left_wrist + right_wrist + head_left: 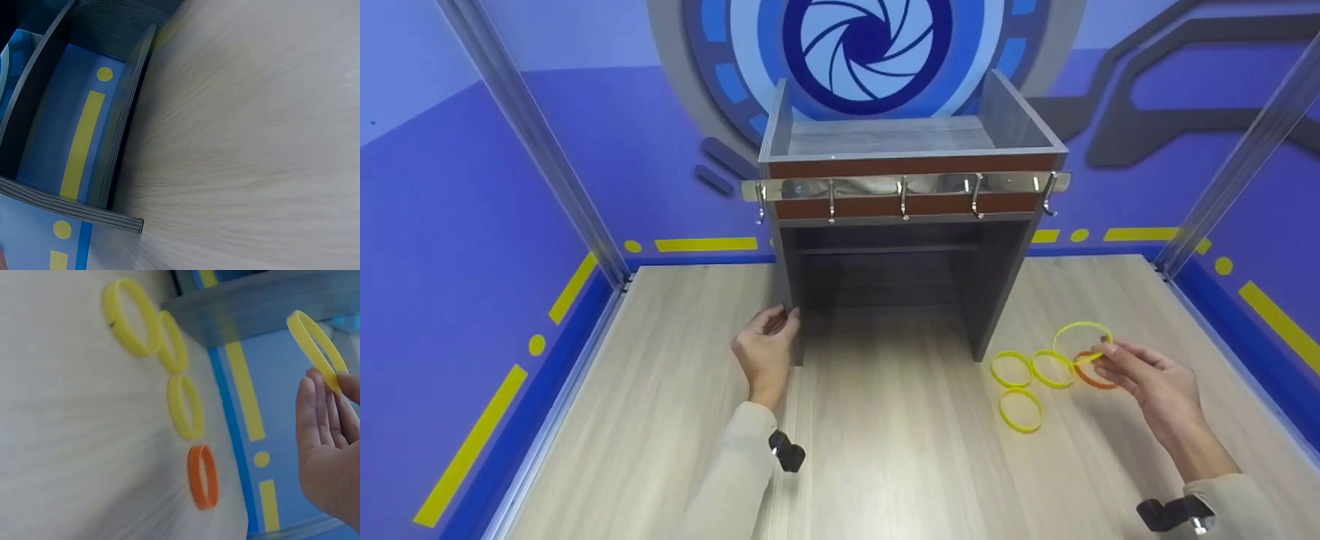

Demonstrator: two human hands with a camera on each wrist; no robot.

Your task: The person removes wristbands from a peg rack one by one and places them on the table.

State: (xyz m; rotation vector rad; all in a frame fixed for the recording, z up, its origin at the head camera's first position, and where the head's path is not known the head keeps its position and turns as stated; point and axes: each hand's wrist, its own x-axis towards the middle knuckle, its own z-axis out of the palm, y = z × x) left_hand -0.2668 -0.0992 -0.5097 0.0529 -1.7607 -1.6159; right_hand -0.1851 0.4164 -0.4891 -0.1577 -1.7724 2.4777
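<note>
Left hand (765, 349) fingers loosely curled, right hand (1147, 379) fingers pinching

Yellow rings (1011, 369): four. Orange ring (1091, 377): one. Hooks (903, 199): five.
</note>
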